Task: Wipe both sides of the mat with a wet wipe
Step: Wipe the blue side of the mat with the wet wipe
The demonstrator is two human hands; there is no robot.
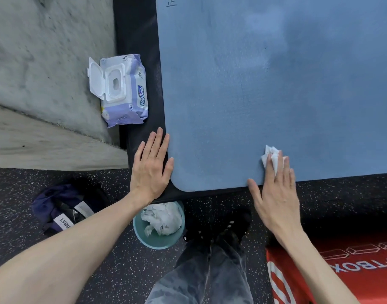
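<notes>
Wiping the mat's near edge

Right hand (276,187) presses the wet wipe (270,157) flat-fingered onto the blue mat (265,84); unwiped surface stretches away ahead, while the left hand (152,170), fingers straight, steadies the near-left corner.

A single head-worn camera looks steeply down from close above the near edge of the mat (276,84), apparently from a standing person; wide-angle bending curves the edges.

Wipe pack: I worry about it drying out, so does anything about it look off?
Yes: the wipe pack, lying left of the blue mat, has its white flip lid wide open, exposing the dispensing slot.
</notes>
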